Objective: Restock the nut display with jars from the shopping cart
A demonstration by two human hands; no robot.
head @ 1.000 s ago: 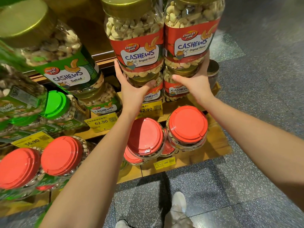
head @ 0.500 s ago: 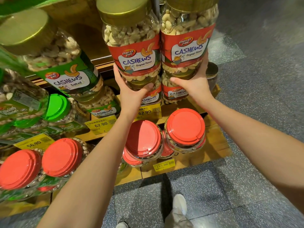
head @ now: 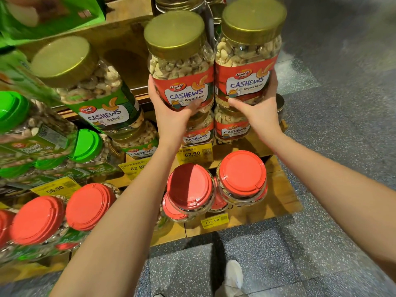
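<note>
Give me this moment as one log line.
left hand grips left jar | right hand grips right jar | both upright, side by side, over lower jars

Left hand grips left jar — right hand right jar, perhaps stacked.

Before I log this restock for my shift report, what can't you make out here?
Head view:
- Shopping cart: outside the frame.
- Whether the left cashew jar and right cashew jar sit on the lower jars: left hand and right hand cover the joints.
- Price tag small print: too small.
- Green-lidded jars, left edge: blurred, cropped.
</note>
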